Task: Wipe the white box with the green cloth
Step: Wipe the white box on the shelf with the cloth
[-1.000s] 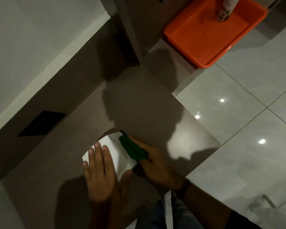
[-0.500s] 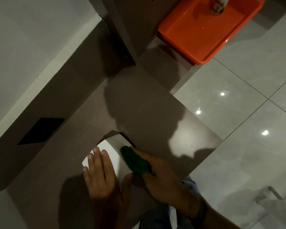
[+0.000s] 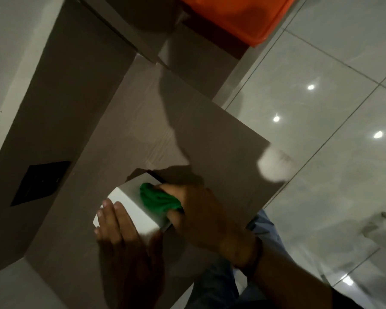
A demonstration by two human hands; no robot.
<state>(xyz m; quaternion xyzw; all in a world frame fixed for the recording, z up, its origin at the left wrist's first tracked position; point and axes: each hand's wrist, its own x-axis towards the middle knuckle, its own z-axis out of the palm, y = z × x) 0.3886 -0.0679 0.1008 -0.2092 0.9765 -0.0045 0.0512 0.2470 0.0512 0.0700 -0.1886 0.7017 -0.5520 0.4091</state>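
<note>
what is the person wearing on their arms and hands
Both hands are bare, with no gloves or rings that show. The right hand has a dark band at the wrist and a dark sleeve further up the forearm. The left hand shows no wristband; its forearm is in shadow and out of view.

We see only a corner of the orange tray [image 3: 243, 16], cut by the top edge. The green cloth [image 3: 158, 200] and both hands hide much of the white box [image 3: 132, 205].
</note>
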